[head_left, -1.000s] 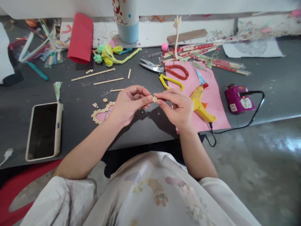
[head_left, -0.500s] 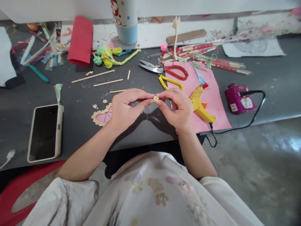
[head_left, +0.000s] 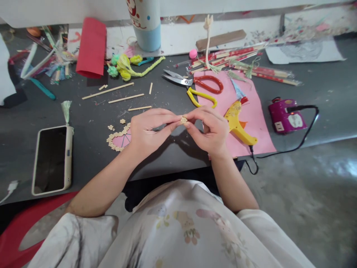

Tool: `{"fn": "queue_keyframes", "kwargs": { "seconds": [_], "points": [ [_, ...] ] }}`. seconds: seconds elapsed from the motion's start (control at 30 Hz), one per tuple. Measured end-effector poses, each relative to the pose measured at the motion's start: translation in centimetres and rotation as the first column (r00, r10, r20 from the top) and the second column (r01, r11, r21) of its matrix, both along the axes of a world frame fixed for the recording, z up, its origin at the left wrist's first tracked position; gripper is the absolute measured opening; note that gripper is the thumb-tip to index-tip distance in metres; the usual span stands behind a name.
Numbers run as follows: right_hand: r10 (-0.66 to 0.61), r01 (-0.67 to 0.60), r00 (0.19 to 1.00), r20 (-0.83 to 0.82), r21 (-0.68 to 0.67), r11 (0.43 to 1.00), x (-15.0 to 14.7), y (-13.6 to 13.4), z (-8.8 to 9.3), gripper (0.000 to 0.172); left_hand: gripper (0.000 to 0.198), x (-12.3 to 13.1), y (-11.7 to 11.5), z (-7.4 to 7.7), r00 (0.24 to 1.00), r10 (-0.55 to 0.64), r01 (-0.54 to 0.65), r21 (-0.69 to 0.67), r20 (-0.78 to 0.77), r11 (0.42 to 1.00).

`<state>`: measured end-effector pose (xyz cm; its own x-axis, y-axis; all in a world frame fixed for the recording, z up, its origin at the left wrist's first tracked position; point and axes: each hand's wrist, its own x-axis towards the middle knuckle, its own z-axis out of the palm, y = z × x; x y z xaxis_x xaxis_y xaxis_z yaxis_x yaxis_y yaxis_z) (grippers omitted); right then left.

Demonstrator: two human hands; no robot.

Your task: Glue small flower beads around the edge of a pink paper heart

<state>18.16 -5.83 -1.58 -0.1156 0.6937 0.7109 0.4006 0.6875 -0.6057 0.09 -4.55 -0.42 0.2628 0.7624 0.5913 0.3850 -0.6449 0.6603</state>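
Observation:
Between their fingertips, my left hand (head_left: 149, 130) and my right hand (head_left: 209, 128) both pinch a small pale cluster of round wooden stick pieces (head_left: 183, 120), shaped like a little flower. Behind my left hand, partly hidden by it, lies a pink piece edged with similar pale clusters (head_left: 118, 139). Two loose pale clusters (head_left: 122, 121) rest just beyond that piece. Several cut wooden sticks (head_left: 126, 98) lie past my left hand. Near my right hand are a yellow hot glue gun (head_left: 237, 124) on pink paper (head_left: 258, 111) and scissors (head_left: 192, 83) with one red and one yellow handle.
A phone (head_left: 51, 160) with a tassel lies at the left. A purple power adapter (head_left: 287, 116) with a black cord sits at the right. Toward the back are a bottle (head_left: 147, 29), red folded paper (head_left: 92, 48), yellow pipe cleaners (head_left: 125, 67) and wrapped sticks (head_left: 273, 76).
Both hands keep their pinch on the pale cluster, which is turned slightly. The view has shifted a little; nothing on the table has visibly moved.

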Motion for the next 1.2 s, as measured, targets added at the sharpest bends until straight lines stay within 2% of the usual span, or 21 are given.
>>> {"fn": "queue_keyframes", "kwargs": {
  "seconds": [0.23, 0.33, 0.6, 0.97, 1.2],
  "points": [
    [-0.021, 0.021, 1.0, -0.013, 0.0, 1.0, 0.1, 0.1, -0.3, 0.01, 0.011, -0.1, 0.1, 0.2, 0.998, 0.032, -0.033, -0.023, -0.047, 0.999],
    [-0.023, 0.023, 1.0, -0.017, -0.012, 1.0, 0.1, 0.2, -0.5, 0.011, 0.008, -0.1, 0.1, 0.2, 1.0, 0.02, -0.021, -0.042, -0.016, 0.999],
    [-0.039, 0.039, 0.999, -0.013, -0.032, 0.999, 0.1, 0.2, -0.7, 0.008, 0.012, -0.1, 0.2, 0.0, 0.999, 0.016, -0.022, -0.122, -0.046, 0.992],
    [-0.039, 0.038, 0.999, -0.023, -0.038, 0.999, -0.1, 0.2, -0.9, 0.006, 0.008, 0.0, 0.2, -0.3, 1.0, 0.026, -0.026, -0.062, -0.009, 0.998],
    [-0.042, 0.039, 0.997, -0.061, -0.046, 0.998, -0.2, 0.5, -1.2, 0.009, 0.01, 0.1, 0.2, -0.2, 0.998, 0.051, -0.055, -0.153, -0.032, 0.987]
  ]
}}
